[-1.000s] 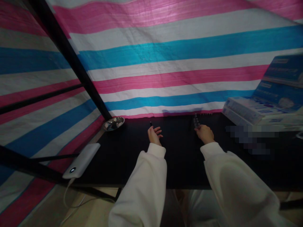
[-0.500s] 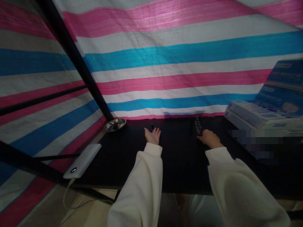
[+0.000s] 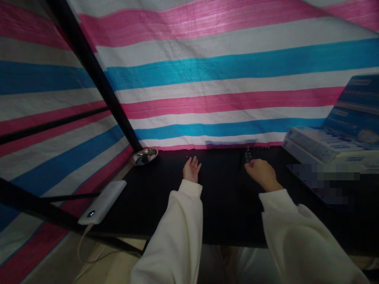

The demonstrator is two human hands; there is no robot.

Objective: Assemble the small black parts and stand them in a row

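Observation:
My left hand point(image 3: 192, 170) is turned palm up above the black table point(image 3: 219, 197), with its fingers loosely curled and apart. Just beyond its thumb shows the tip of a small dark object point(image 3: 187, 157); whether the hand touches it I cannot tell. To the right, my right hand point(image 3: 262, 173) is closed, thumb and fingers pressed together at the near end of a row of small clear pieces point(image 3: 248, 152). What it pinches, if anything, is hidden. Several more tiny pieces point(image 3: 263, 148) lie in a line along the table's back edge.
A shiny metal dish point(image 3: 145, 156) sits at the back left corner. A white power bank point(image 3: 102, 203) with a cable lies on the left edge. White and blue boxes point(image 3: 325, 144) and a dark flat device point(image 3: 309, 183) occupy the right. A black frame post point(image 3: 94, 75) and striped sheeting point(image 3: 207, 94) enclose the table.
My left fingers have curled inward, and less of the dark object shows. My right hand has lifted slightly, with its thumb and fingers drawn closer together by the clear pieces.

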